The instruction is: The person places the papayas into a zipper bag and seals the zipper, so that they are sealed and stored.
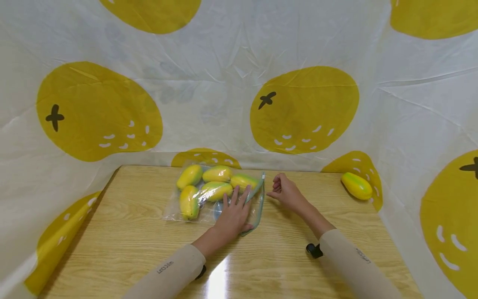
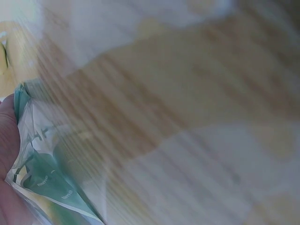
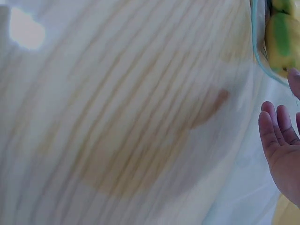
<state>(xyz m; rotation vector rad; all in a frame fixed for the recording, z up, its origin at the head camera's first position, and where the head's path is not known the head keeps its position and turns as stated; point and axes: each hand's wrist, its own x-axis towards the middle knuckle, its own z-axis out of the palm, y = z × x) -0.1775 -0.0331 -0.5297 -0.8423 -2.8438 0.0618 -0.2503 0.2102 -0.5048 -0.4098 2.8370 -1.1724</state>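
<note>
A clear zip bag (image 1: 172, 211) with a green-edged mouth (image 1: 260, 209) lies flat on the table, its mouth to the right. Several yellow-green, mango-like fruits (image 1: 213, 191) are inside. Across the bag's right part my left hand (image 1: 232, 218) rests with fingers spread, the thumb by the green edge. Its edge and green print (image 2: 49, 180) show beside that hand in the left wrist view. Just right of the mouth, my right hand (image 1: 287, 193) is raised with loosely bent fingers and holds nothing; in the right wrist view its fingers (image 3: 269, 129) are relaxed.
One more yellow-green fruit (image 1: 356, 186) lies at the table's back right corner. Fruit-printed white cloth (image 1: 209, 108) hangs behind the wooden table (image 1: 123, 232) and along both sides. Black wrist straps show below the sleeves.
</note>
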